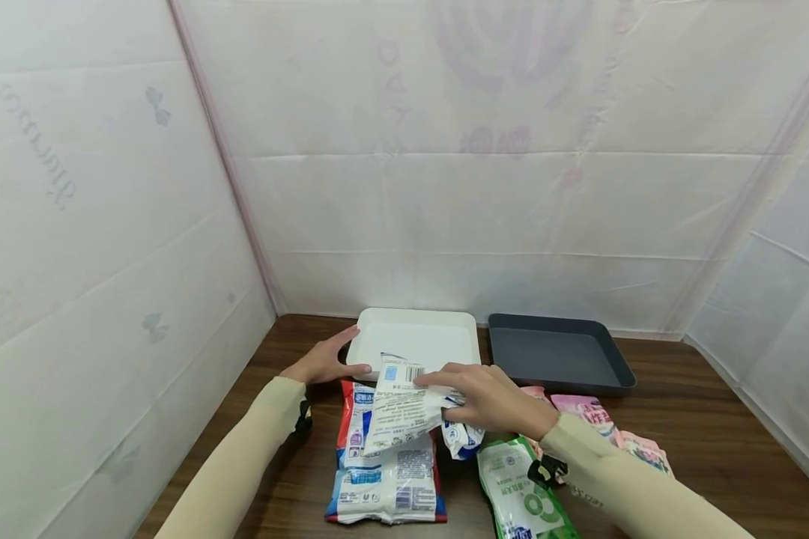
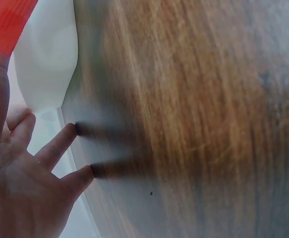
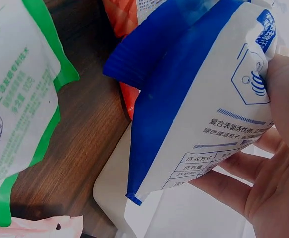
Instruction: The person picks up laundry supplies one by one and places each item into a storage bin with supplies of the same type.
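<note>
My right hand (image 1: 488, 397) grips a white and blue laundry detergent bag (image 1: 401, 408) by its right side. In the right wrist view the thumb and fingers lie on either side of the bag (image 3: 194, 114), whose blue side faces away from the palm. It is raised at a tilt over a large red, white and blue bag (image 1: 404, 494) and overlaps the front edge of a white tray (image 1: 418, 337). Fingers spread, my left hand (image 1: 322, 361) rests at the tray's left edge, its thumb near the front left corner. Its fingertips are close to the wooden tabletop (image 2: 194, 119).
A dark grey tray (image 1: 546, 352) sits right of the white one. Under my right hand shows another blue and white bag (image 1: 461, 440). A green and white bag (image 1: 522, 486) lies nearer, with pink packets (image 1: 586, 413) to its right. White sheeting (image 1: 404, 202) stands behind the table.
</note>
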`<state>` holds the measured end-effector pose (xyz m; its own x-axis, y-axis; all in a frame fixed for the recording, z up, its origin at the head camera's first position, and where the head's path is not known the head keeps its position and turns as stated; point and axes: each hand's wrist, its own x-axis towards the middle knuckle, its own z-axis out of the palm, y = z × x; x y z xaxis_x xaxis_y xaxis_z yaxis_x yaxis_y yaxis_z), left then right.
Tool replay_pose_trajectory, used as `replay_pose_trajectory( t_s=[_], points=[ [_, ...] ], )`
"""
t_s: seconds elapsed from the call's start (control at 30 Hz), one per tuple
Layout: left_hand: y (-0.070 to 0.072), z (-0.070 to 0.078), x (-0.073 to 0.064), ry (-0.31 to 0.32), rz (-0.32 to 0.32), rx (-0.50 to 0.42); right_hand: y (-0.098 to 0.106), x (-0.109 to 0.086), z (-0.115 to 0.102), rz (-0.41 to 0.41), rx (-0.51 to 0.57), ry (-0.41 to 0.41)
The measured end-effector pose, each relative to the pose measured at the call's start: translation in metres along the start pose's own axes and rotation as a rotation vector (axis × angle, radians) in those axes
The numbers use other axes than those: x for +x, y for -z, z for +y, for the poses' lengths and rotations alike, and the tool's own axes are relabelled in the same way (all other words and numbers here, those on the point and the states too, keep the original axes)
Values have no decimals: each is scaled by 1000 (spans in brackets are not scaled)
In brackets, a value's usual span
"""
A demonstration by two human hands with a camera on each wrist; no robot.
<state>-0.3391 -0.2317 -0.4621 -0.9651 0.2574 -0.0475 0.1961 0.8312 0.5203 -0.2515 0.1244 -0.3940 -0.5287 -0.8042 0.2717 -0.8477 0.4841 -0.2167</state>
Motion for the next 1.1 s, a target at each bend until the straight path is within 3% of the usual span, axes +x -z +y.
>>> replay_pose_trajectory(
  t_s=[0.67, 0.87, 1.1],
  points=[
    [0, 0, 0, 3, 4, 5, 2, 3, 17, 104, -70, 75],
    [0, 0, 0, 9, 0, -1, 4, 5, 20, 98, -66, 59],
    [1, 0, 0, 14, 2, -1, 7, 7, 23, 55, -60, -13]
  ],
)
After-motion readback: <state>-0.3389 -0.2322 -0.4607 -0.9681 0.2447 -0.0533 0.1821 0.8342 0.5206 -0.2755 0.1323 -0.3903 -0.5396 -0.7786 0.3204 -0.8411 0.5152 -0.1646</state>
